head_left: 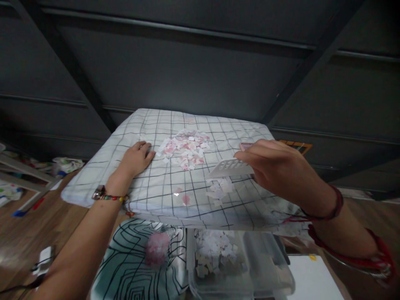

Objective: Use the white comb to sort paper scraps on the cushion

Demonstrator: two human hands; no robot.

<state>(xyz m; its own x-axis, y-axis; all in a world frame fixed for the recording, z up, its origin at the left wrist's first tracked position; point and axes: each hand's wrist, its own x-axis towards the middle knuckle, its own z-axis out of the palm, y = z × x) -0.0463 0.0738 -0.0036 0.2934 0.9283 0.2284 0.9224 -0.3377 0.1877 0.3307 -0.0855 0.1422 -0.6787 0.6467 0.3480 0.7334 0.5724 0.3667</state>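
My left hand (136,159) rests palm down on a white cloth with dark grid lines (150,129), fingers loosely spread and holding nothing. Just to its right lies a pile of pink and white paper scraps (187,146). My right hand (271,160) is closed around a white slotted spatula (231,166), whose flat blade points left. Close below the blade is a smaller heap of white scraps (220,189); whether they touch cannot be told. Two small pinkish pieces, one of them round (186,200), lie near the cloth's front edge. The spatula's grip is mostly hidden by my fingers.
In front stands a clear plastic box (265,266) holding white and cream scraps (215,246). Beside it, a pink bundle (157,248) sits on green patterned fabric (125,258). A white board (312,277) is at right. Dark panels (187,71) rise behind the cloth-covered surface.
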